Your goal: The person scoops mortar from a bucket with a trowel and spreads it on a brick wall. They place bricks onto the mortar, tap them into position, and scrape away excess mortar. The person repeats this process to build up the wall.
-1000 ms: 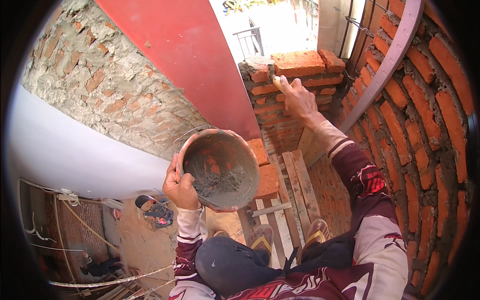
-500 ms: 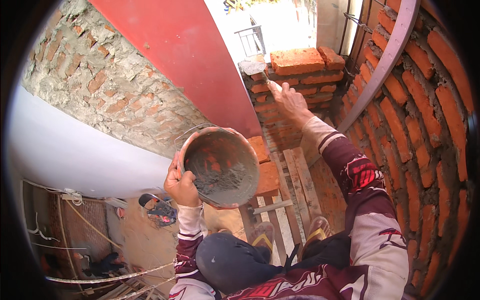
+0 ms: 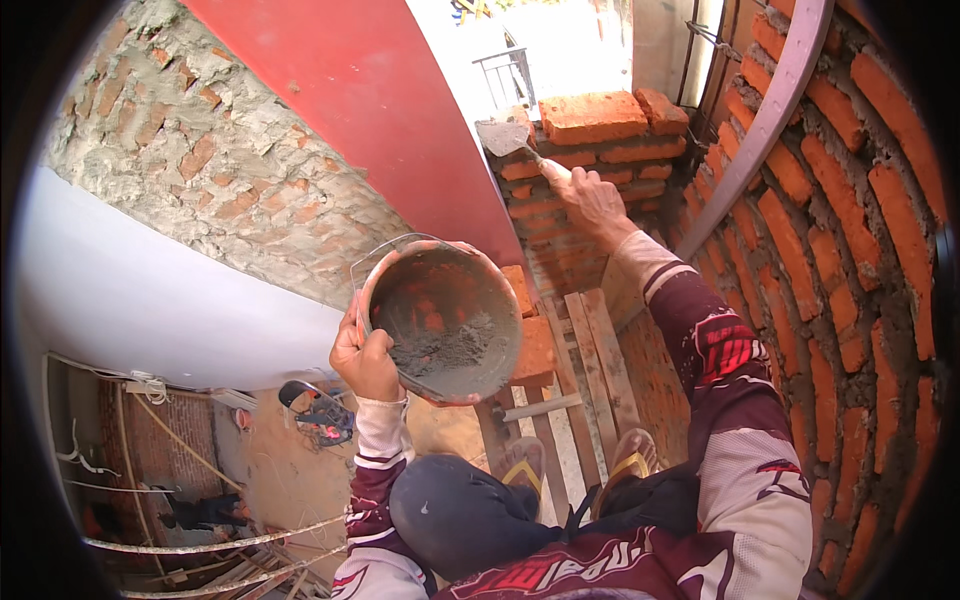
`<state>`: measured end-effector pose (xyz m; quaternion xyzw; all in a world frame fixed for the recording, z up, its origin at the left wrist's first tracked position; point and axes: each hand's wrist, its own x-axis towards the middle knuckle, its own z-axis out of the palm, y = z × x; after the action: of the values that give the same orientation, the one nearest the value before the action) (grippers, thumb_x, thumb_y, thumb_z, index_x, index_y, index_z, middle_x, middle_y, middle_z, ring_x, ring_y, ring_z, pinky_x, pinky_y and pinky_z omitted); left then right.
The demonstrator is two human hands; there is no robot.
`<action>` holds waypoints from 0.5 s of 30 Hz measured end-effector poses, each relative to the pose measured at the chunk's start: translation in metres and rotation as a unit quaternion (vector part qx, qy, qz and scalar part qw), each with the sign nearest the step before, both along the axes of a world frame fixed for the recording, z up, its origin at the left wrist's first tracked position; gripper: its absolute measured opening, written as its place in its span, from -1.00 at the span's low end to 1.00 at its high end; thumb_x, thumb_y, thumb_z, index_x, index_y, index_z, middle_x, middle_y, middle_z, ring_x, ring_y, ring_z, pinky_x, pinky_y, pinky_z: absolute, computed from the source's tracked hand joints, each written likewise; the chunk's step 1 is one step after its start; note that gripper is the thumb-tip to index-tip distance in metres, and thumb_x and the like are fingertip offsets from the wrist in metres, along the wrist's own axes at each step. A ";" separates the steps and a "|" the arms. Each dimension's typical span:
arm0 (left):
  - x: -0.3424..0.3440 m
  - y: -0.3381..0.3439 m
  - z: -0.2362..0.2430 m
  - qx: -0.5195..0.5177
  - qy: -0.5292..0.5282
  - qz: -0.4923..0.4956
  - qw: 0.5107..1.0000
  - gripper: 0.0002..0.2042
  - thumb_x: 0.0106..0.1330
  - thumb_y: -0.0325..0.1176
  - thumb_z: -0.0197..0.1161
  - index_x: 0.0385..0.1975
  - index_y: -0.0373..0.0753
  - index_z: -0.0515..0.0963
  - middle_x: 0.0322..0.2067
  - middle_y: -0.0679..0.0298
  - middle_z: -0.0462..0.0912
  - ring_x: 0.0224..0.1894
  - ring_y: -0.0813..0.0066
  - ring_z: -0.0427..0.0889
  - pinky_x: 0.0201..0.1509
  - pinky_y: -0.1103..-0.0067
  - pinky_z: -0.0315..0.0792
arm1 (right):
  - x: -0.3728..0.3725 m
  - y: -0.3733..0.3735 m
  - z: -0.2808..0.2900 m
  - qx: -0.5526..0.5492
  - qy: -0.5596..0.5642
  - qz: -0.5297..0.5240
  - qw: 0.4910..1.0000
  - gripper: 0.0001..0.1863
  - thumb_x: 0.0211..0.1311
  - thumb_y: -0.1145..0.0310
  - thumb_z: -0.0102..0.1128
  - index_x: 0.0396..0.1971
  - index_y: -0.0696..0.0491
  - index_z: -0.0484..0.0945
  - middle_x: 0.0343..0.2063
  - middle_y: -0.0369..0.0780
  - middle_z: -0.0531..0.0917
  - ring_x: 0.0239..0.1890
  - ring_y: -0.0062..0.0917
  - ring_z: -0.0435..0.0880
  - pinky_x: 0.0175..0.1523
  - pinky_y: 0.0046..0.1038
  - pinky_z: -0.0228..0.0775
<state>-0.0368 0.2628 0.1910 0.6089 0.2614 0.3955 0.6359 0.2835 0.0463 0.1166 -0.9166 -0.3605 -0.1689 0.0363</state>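
My left hand (image 3: 366,358) is closed on the rim of a bucket (image 3: 510,325), which is tilted so that its inside shows. Wet grey mortar (image 3: 455,345) lies in the bucket, and a thin wire handle arcs over its far left side. My right arm reaches ahead, and the right hand (image 3: 592,205) grips a trowel (image 3: 510,140) by its pale handle. The trowel's blade is at the left end of a low brick wall (image 3: 600,155), beside the red panel. Two orange bricks (image 3: 594,118) lie on top of that wall, just right of the blade.
Wooden planks (image 3: 603,350) lie under my sandalled feet. Stacked bricks (image 3: 535,350) stand behind the bucket. A tall brick wall (image 3: 830,260) with a pale curved strip (image 3: 760,130) rises on the right. At left is a red panel (image 3: 350,90); far below, a floor (image 3: 290,470) with ropes.
The trowel blade has shifted slightly and now sits lower at the wall's left end. The right hand has moved a little down and right. The bucket stays nearly in place.
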 end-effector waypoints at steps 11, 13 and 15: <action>-0.008 0.004 -0.006 0.070 0.015 0.018 0.997 -0.85 -0.02 -0.72 0.04 -0.47 -0.56 0.55 0.28 -0.20 0.50 0.29 0.19 0.54 0.29 0.44 0.43 | -0.020 -0.053 -0.035 0.302 0.339 0.000 0.891 -0.59 0.20 0.26 0.18 0.02 0.04 0.42 -0.18 0.08 0.68 -0.08 0.06 0.67 0.01 -0.06 0.47; -0.004 0.003 -0.004 0.087 0.014 0.013 0.996 -0.79 -0.03 -0.73 0.04 -0.41 -0.58 0.58 0.28 -0.18 0.50 0.29 0.20 0.55 0.29 0.44 0.43 | -0.030 -0.046 -0.051 0.320 0.391 0.005 0.863 -0.62 0.29 0.14 0.22 -0.02 0.04 0.44 -0.17 0.07 0.68 -0.07 0.06 0.67 0.02 -0.07 0.46; -0.001 0.004 -0.003 0.082 -0.003 -0.009 0.997 -0.75 -0.03 -0.73 0.04 -0.36 -0.60 0.60 0.27 -0.16 0.51 0.28 0.21 0.55 0.30 0.44 0.42 | -0.033 -0.037 -0.062 0.311 0.405 -0.005 0.860 -0.62 0.35 0.08 0.21 -0.03 0.03 0.45 -0.16 0.04 0.68 -0.05 0.04 0.66 0.00 -0.07 0.46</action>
<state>-0.0380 0.2672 0.1882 0.6599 0.2207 0.4119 0.5883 0.2507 0.0095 0.0542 -0.8473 -0.2378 0.1142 0.4611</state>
